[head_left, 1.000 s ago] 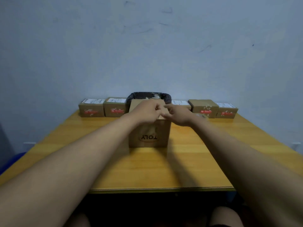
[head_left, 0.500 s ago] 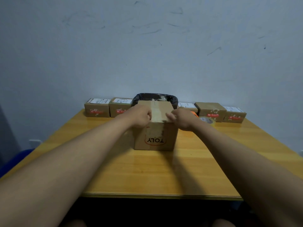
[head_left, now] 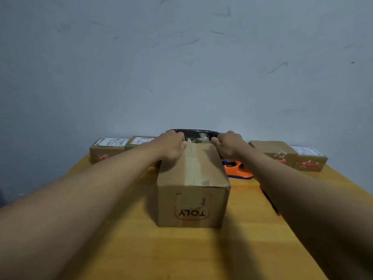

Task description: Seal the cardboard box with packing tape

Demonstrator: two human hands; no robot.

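A brown cardboard box with an upside-down "TOLY" print stands in the middle of the wooden table. A strip of clear tape runs along its top seam. My left hand is curled over the far left corner of the box top. My right hand is curled over the far right corner. Both hands press on the box's far edge with fingers folded down behind it. An orange tape dispenser lies on the table just right of the box, partly hidden by my right forearm.
A black-lined bin sits behind the box against the wall. Small labelled cardboard boxes line the table's back edge, two on the left and two on the right. A dark thin object lies under my right forearm.
Both hands slid apart from the middle of the box top to its far corners. The view moved closer to the box, and the orange dispenser came into sight.
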